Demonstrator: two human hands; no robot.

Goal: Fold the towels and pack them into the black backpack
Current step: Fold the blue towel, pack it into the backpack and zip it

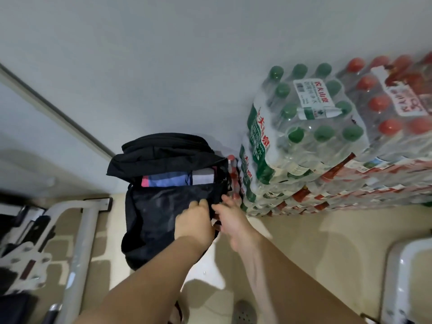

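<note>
Fingers of the left hand (194, 222) are curled into the front fabric of the black backpack (152, 213), gripping it near its right edge. The right hand (233, 222) has its fingertips right at that same edge, but it's blurry, so can't tell if they're pinching anything. The backpack stands open on the floor against the wall, folded towels (170, 179) inside, just beside stacked water bottle packs (304, 127).

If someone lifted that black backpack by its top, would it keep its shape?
Probably sags: the black backpack is soft fabric, its open flap drooping. The folded towels filling it likely give body and modest weight. Open-topped, it could spill if tipped.
</note>
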